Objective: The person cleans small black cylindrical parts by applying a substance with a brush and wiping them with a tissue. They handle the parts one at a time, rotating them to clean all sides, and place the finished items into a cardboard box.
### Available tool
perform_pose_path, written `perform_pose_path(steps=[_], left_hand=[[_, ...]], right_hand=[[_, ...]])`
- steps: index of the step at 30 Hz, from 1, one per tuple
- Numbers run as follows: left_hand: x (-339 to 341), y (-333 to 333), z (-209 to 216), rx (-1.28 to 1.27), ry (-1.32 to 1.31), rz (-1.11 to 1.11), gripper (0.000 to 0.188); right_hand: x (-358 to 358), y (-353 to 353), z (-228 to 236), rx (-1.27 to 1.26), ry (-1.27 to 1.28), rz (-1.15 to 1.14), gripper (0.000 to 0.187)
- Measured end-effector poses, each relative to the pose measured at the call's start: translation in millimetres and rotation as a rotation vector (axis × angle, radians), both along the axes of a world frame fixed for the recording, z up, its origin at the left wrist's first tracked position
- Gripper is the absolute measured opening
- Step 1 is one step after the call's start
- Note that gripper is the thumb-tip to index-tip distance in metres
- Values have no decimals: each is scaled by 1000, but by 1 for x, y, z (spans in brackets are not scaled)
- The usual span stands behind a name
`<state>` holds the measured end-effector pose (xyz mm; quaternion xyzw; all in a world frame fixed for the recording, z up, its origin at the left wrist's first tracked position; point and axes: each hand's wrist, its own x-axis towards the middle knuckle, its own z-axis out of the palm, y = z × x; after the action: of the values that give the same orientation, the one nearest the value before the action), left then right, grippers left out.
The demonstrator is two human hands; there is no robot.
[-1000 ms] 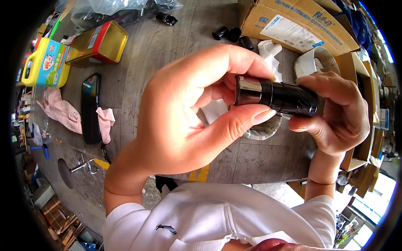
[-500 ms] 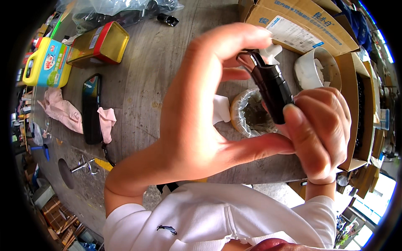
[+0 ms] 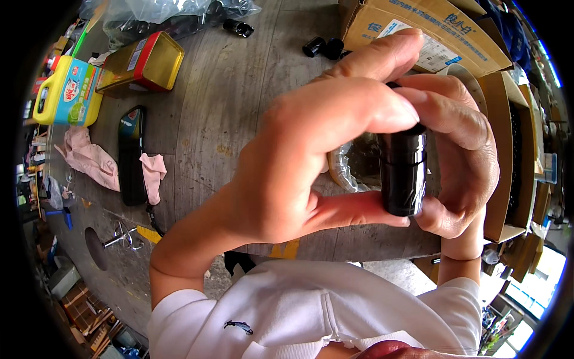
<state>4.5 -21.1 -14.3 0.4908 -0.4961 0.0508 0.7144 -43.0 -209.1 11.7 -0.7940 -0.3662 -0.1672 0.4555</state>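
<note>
Hanging above the table (image 3: pixel 206 107), toward its near edge and right of the middle, the black tube (image 3: pixel 405 179) sits between both hands. The left hand (image 3: pixel 269 161) curls into a wide ring, index fingertip at the tube's upper end, thumb at the lower. The right hand (image 3: pixel 469 143) is bent round from the other side, its fingertips likewise at the two ends, leaving a gap beside the palm. How hard either presses, I cannot tell.

Fingertips alone on a glossy surface could let the tube twist or slip, most likely if one hand eased off too soon. A fall might end in the lined bowl (image 3: pixel 341 172) partly hidden behind it, or scuff it on the table.

Toward the far edge, small black pieces (image 3: pixel 313 46) lie near the carton (image 3: pixel 388 13); a nudge could roll them. Toward the left edge stand a tin (image 3: pixel 128 66) and a yellow jug (image 3: pixel 45 99).
</note>
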Motion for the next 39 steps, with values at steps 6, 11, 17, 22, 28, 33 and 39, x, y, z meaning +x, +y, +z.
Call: perform_pose_path(steps=[6, 11, 17, 22, 28, 33, 39], left_hand=[[-3, 1, 1, -31, 94, -107, 61], [5, 10, 9, 128, -32, -140, 61], [7, 5, 8, 135, -143, -65, 62], [13, 5, 5, 149, -310, 161, 60], [21, 10, 2, 171, -243, 17, 62], [5, -4, -5, -25, 213, -302, 66], [-13, -1, -5, -242, 883, -709, 57]], right_hand=[[2, -4, 4, -14, -5, 63, 59], [-4, -1, 14, -241, -98, -28, 57], [-3, 1, 17, -261, -219, -74, 59], [-1, -13, 18, -339, -293, -170, 58], [5, -14, 9, -156, -208, -82, 68], [6, -12, 9, 1, -160, -22, 77], [5, -8, 24, -199, -282, -188, 57]])
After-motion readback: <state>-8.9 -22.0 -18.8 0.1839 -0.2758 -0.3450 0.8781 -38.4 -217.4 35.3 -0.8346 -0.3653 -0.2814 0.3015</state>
